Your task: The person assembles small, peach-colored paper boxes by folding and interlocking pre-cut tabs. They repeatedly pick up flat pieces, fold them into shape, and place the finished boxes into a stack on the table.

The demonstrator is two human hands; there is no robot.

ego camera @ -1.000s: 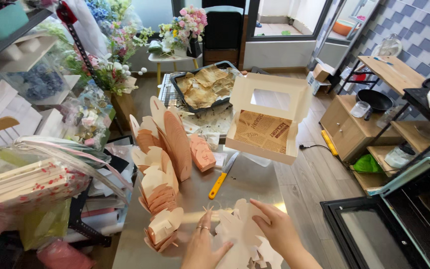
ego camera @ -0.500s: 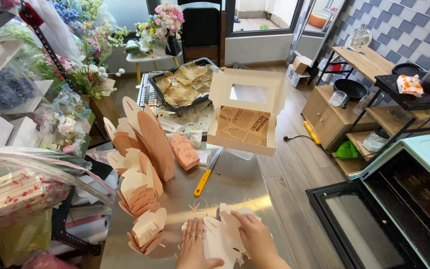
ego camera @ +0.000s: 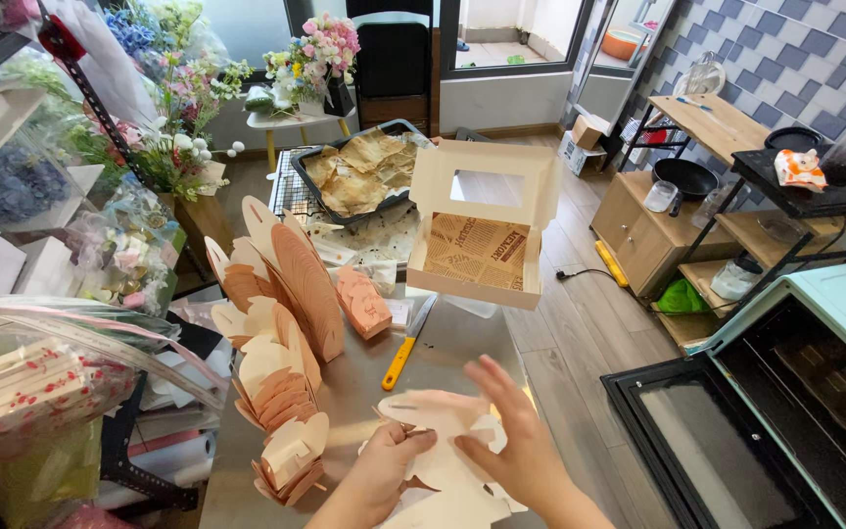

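Cream flat-cut cardboard box blank (ego camera: 443, 441), lying just in front of the yellow-handled knife (ego camera: 405, 349), pinched at its near edge by my left hand (ego camera: 384, 468). My right hand (ego camera: 511, 441) presses on it, fingers spread.

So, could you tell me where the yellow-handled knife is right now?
The knife lies on the steel table at the middle of the head view, between the pink stack of flat boxes and the open windowed box, beyond both hands.
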